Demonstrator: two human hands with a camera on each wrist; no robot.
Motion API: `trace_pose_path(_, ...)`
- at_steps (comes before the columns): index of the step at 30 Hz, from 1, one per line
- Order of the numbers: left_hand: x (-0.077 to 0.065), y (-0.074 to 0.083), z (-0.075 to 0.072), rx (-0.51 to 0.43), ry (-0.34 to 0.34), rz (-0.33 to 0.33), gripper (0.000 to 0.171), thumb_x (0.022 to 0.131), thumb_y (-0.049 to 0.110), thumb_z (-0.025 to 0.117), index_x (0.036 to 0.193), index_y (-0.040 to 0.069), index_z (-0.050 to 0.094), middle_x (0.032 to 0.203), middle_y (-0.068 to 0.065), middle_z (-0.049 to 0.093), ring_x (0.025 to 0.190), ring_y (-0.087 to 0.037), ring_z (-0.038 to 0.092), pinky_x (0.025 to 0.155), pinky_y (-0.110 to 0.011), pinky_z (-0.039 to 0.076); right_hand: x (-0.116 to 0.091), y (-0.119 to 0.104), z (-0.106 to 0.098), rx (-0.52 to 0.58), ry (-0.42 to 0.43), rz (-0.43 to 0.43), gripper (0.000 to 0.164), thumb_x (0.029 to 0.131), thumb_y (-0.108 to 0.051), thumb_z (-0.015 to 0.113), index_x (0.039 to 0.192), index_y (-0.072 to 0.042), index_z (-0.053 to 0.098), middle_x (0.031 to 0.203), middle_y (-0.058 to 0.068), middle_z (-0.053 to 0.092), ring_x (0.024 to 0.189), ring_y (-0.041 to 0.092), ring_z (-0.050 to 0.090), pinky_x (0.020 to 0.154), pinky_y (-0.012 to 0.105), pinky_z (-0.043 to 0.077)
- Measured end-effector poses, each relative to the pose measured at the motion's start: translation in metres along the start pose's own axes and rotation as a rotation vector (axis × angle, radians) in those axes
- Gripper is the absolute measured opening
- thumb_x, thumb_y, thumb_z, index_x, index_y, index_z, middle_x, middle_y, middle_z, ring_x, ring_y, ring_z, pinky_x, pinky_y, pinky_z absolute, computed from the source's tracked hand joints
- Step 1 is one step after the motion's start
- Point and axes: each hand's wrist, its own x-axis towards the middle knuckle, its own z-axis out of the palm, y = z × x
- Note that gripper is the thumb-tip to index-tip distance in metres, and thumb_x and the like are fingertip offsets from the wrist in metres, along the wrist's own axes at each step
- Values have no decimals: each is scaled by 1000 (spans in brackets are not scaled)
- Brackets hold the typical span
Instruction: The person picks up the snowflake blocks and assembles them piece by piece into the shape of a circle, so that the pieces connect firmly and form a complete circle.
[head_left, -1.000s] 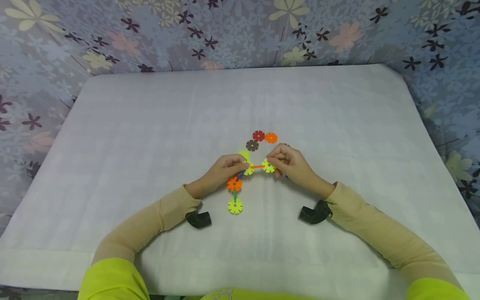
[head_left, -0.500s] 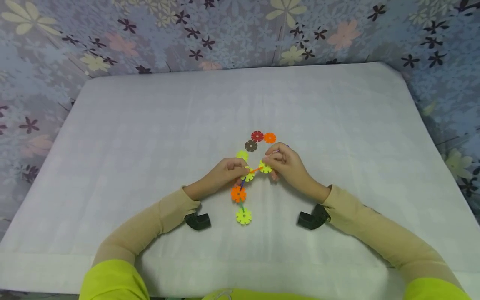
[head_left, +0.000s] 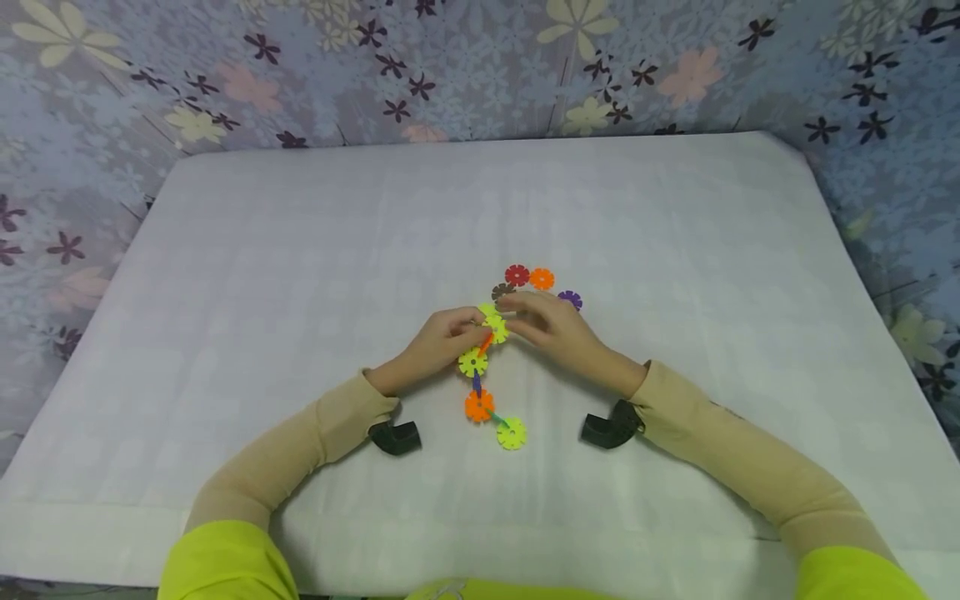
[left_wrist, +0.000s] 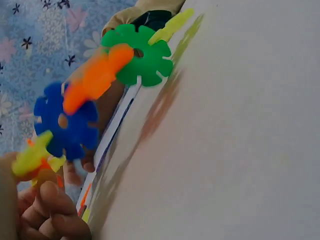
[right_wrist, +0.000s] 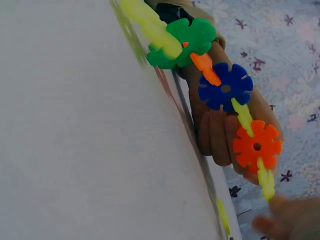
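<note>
A chain of notched plastic discs [head_left: 480,406] hangs from my left hand [head_left: 452,343], linked edge to edge in yellow, orange, blue and green. My left thumb and fingers pinch it near the upper orange disc [right_wrist: 257,146]. At the chain's top end is a yellow disc [head_left: 495,330]. Close beside that disc is my right hand [head_left: 551,327], its fingers fairly straight; whether a fingertip touches the disc is unclear. In the left wrist view, the blue disc [left_wrist: 66,122] and green disc [left_wrist: 145,65] are tilted above the cloth.
Beyond the hands lie loose discs: red [head_left: 517,275], orange [head_left: 542,278], purple [head_left: 571,300], a partly covered brown one [head_left: 502,292] and a yellow one [head_left: 487,309]. White cloth [head_left: 300,250] covers the table, with a floral curtain [head_left: 480,67] behind.
The chain's yellow end swings from right of the left hand to above it, and the lower end shifts right. My right hand moves left and its fingers loosen, uncovering the purple disc.
</note>
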Motion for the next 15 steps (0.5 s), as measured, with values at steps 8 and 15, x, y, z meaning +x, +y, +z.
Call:
trace_pose_path(8, 1, -5, -3, -113, 52, -2, 11, 88, -3, 48, 77, -5, 50, 54, -1, 40, 49, -8, 36, 51, -21, 31, -2, 7, 2, -587, -113, -98, 39, 87, -14, 57, 124, -2, 51, 133, 15, 40, 127, 43, 16, 101, 49, 10)
trace_pose_path(15, 3, -5, -2, -148, 102, -62, 10, 89, -2, 49, 80, -6, 52, 54, -2, 41, 50, -9, 36, 52, -21, 31, -1, 6, -1, -419, 63, -167, 12, 75, -1, 70, 85, -4, 63, 97, 9, 64, 98, 32, 50, 89, 41, 33)
